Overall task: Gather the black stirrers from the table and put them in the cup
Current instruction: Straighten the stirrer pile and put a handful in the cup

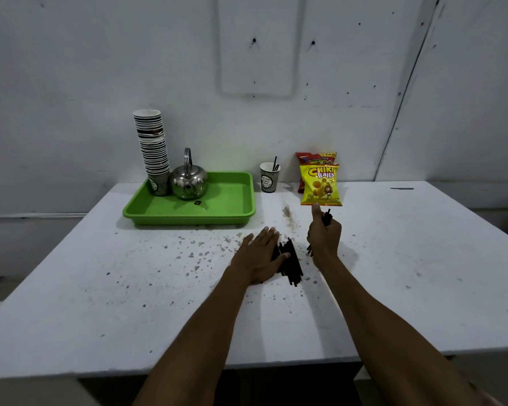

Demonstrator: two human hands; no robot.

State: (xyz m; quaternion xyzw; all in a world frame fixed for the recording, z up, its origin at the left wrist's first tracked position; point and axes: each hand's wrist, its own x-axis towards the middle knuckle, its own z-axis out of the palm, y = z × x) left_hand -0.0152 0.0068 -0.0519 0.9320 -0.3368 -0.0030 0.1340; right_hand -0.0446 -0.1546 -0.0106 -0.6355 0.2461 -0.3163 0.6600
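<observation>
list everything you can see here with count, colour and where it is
table: one, white, speckled, fills the foreground
tray: one, green, back left of the table
kettle: one, silver, on the tray
stack of cups: one tall stack, white, on the tray left of the kettle
cup: one, white, right of the tray, a black stirrer standing in it
snack bags: two, yellow in front of red, right of the cup
loose stirrers: a pile, black, on the table mid-front
hands: left flat on the pile; right gripping a bundle of stirrers

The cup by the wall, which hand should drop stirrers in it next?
Probably the right hand: it already grips a bunch of stirrers and is nearer the cup. The left hand lies flat on the pile.
</observation>
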